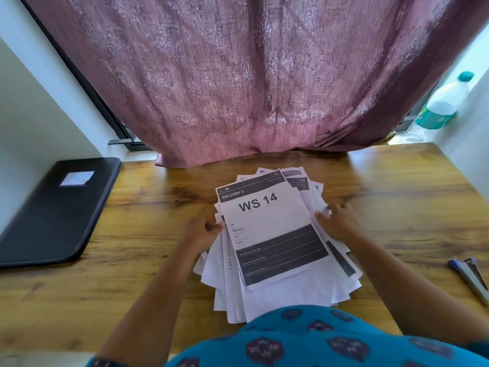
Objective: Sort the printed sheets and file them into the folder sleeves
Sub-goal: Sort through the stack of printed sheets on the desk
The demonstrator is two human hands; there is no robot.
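Fanned stack of printed sheets (275, 250) at mid-table (397, 181), top page reading "WS 14". Left hand (203, 231) pinching the stack's left edge, right hand (337, 221) curled round its right edge. Closed black folder (55, 210) well apart at far left, stapler (471, 276) at right.

She wears a teal-blue garment (330, 340) printed all over with dark maroon, roughly hexagonal motifs carrying pale little markings inside. Both forearms are bare, no sleeve reaching the wrists. The left hand (203, 234) and right hand (338, 221) show no rings or bangles that I can make out.
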